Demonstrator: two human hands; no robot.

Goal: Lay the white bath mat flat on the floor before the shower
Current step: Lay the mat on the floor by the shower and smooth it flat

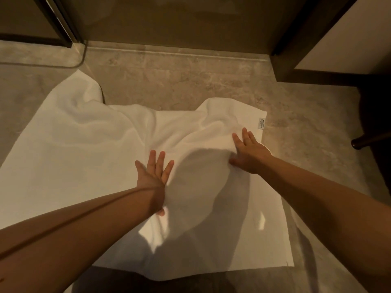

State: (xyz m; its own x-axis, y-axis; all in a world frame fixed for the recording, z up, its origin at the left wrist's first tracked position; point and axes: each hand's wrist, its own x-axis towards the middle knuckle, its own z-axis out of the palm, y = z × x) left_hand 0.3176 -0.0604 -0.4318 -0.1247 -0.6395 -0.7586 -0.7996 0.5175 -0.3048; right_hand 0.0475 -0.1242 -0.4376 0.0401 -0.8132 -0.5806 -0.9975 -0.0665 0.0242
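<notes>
The white bath mat [88, 157] lies spread on the stone floor, rumpled along its far edge, with folds near the middle and a raised far left corner. A small label [262, 123] shows at its far right corner. My left hand [153, 176] rests flat on the mat's middle, fingers spread. My right hand [247, 151] presses palm-down on the mat near its right edge, fingers apart, just below the label. Neither hand grips the cloth.
The shower's stone threshold [179, 53] runs across the top, with a dark door frame [65, 28] at the upper left and another dark frame [283, 45] at the upper right. A dark furniture leg [368, 140] stands at the right. Bare floor [190, 85] lies between mat and threshold.
</notes>
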